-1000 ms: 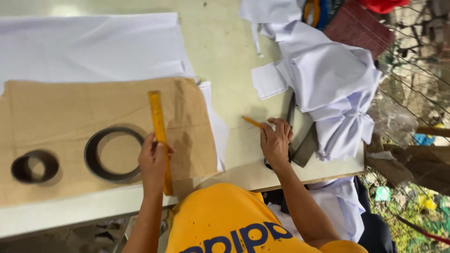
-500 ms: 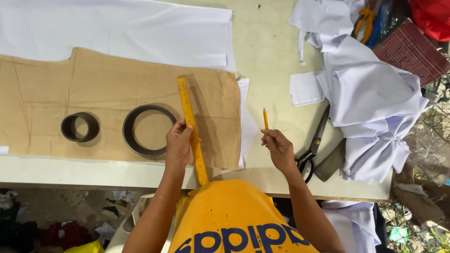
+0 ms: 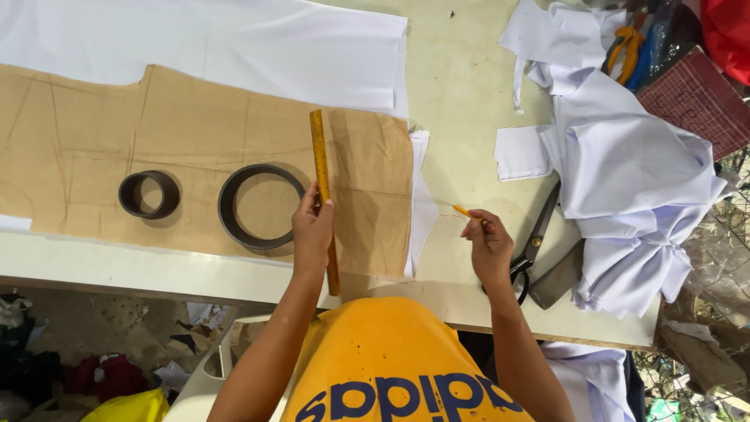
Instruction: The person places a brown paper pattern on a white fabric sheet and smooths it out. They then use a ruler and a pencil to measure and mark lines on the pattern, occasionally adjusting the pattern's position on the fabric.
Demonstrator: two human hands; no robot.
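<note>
- Pale table [image 3: 469, 70] is covered by white cloth [image 3: 234, 39] and a brown paper pattern [image 3: 195, 133].
- Ruler [image 3: 322, 195] lies across the pattern, pressed flat under the left hand [image 3: 312, 230], fingers together on its lower half.
- Pencil [image 3: 462, 211] is pinched in the right hand [image 3: 491, 246], tip off the pattern's edge.
- Firm, steady pressure on the ruler would be needed for a straight line.
- Rings [image 3: 262, 205] lie left of the fingers, scissors [image 3: 535, 238] right.
- Pattern markings are faint; the ruler's scale cannot be read.
</note>
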